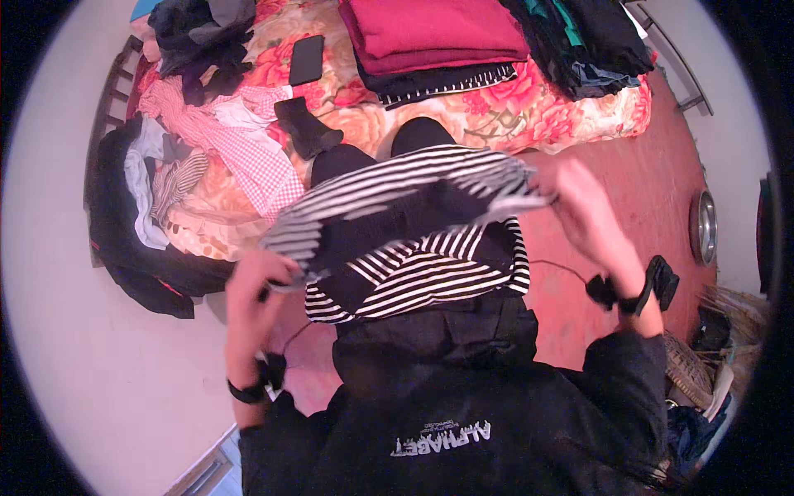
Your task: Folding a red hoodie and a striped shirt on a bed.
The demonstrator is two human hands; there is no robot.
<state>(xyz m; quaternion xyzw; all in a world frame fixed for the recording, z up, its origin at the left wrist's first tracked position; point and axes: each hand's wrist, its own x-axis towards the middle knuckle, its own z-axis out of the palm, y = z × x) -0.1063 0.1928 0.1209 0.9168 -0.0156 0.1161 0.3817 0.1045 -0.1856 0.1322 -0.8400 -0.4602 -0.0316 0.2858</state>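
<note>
A black-and-white striped garment (413, 285) with dark panels lies across my lap, its far part lifted and smeared by motion. My left hand (260, 277) is closed on the garment's left end. At the opposite end, my right hand (571, 194) grips the raised edge, its fingers blurred. Between my hands the lifted cloth is stretched, sloping up toward the right. My knees, in dark cloth, show just beyond it. The garment's exact kind cannot be made out.
Ahead stands a bed with a floral sheet (488, 112). On it are folded crimson cloth (438, 33), a black phone (307, 59), a pink checked garment (256, 157), dark clothes (203, 37) and a dark clothing pile (583, 50). A metal bowl (705, 227) leans at the right wall above the red floor (637, 190).
</note>
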